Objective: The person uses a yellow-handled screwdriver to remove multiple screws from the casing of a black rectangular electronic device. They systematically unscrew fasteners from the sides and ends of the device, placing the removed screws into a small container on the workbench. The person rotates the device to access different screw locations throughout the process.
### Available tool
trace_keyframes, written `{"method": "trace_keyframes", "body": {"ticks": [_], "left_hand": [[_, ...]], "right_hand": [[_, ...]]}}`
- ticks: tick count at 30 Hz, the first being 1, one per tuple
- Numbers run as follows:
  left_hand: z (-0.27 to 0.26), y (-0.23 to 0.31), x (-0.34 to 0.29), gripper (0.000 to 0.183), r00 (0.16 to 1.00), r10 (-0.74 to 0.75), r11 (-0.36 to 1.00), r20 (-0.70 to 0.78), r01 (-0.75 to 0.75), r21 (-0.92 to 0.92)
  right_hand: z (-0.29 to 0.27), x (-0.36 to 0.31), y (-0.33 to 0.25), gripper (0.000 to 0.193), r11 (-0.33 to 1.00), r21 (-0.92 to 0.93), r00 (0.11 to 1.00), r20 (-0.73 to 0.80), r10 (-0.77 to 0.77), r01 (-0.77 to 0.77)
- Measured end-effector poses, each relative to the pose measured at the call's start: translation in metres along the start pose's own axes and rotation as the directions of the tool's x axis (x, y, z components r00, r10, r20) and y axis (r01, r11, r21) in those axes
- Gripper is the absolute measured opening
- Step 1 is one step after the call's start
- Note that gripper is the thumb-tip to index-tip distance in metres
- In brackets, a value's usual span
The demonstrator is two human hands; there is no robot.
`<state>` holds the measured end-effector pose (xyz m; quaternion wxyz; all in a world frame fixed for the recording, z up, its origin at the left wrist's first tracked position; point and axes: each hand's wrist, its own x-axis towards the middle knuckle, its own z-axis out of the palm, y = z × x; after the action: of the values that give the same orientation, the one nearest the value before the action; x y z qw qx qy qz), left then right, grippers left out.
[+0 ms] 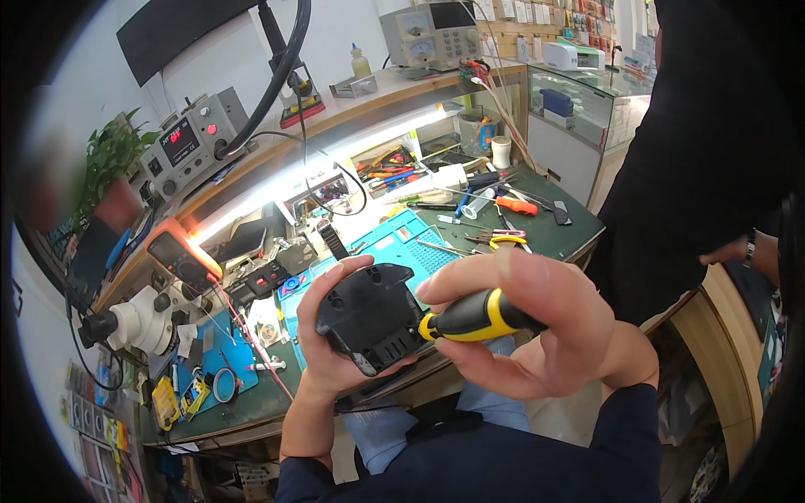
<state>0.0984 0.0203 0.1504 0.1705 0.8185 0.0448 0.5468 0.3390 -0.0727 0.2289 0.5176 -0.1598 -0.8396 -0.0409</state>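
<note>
My left hand (315, 348) is wrapped round a black plastic device housing (369, 317) with a curved outline and several slots in its lower part. I cannot tell what kind of device it is. In my right hand (545, 327) is a yellow and black screwdriver (470, 316), its handle pinched between thumb and fingers. The screwdriver's front end meets the housing's right edge near the slots. Its tip is hidden there. Both hands are raised over the front edge of the workbench, above my lap.
A light-blue work mat (401, 243) lies on the green bench (549, 239), with pliers (507, 241) and an orange-handled screwdriver (516, 205) nearby. On the left stand a multimeter (180, 256) and a white microscope (138, 323). A person in black (696, 159) stands at right.
</note>
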Motion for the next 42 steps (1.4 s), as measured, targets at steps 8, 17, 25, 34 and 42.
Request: {"method": "trace_keyframes", "body": {"ticks": [8,17,25,34,42], "left_hand": [[-0.003,0.0,0.003,0.121,0.999,-0.034,0.999,0.013,0.033,0.037],[-0.001,-0.008,0.002,0.121,1.0,0.005,0.999,-0.014,-0.006,-0.051],[-0.003,-0.008,-0.001,0.121,1.0,-0.012,1.0,-0.01,0.012,-0.011],[-0.003,-0.009,0.0,0.121,1.0,-0.004,1.0,-0.016,0.003,-0.018],[-0.004,-0.014,0.005,0.117,0.999,-0.004,0.999,-0.045,0.003,-0.034]], "right_hand": [[0.002,0.001,-0.007,0.099,0.998,-0.049,0.998,-0.051,-0.042,0.039],[0.003,-0.012,-0.007,0.095,0.998,-0.024,0.997,-0.064,0.051,-0.053],[-0.002,-0.01,-0.018,0.086,0.985,-0.013,0.984,-0.056,0.171,-0.172],[-0.004,-0.012,-0.011,0.059,0.99,-0.053,0.986,-0.107,0.126,-0.132],[0.031,-0.07,0.13,0.046,0.595,-0.485,0.689,-0.02,0.725,-0.64]]}}
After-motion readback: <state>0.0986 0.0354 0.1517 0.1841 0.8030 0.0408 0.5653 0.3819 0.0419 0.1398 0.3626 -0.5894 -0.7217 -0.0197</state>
